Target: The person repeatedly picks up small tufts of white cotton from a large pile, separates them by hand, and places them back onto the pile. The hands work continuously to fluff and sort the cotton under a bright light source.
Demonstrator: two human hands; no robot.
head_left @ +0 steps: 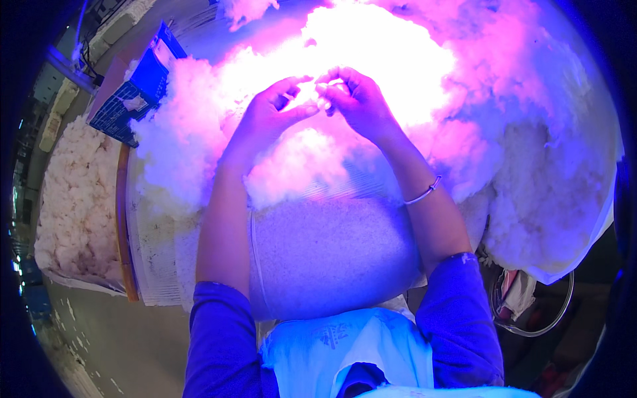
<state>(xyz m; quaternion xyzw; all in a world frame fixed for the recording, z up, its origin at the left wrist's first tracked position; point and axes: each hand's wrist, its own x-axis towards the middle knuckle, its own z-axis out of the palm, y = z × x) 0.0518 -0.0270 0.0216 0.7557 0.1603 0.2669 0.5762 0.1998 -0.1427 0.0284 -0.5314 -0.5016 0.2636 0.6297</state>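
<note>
Both hands meet over a heap of loose fluffy cotton (312, 159) under intense violet-pink light. My left hand (275, 109) has its fingers curled and thumb stretched toward the right hand, pinching at white fluff. Opposite it, my right hand (358, 103) is closed in a pinch on a small tuft of cotton (324, 104) between thumb and fingers. The two hands' fingertips nearly touch. Glare washes out the fingertips and the cotton behind them, so the tuft's full extent is hidden. A thin bracelet (423, 191) circles my right wrist.
A blue open carton (136, 99) with bits of fluff stands at the far left. Beside it, past a wooden strip (124, 225), lies more cotton (79, 205). A large fluffy mass (537, 192) fills the right side. A rounded pale pad (332, 255) lies between my forearms; clear tubing (564, 308) loops at lower right.
</note>
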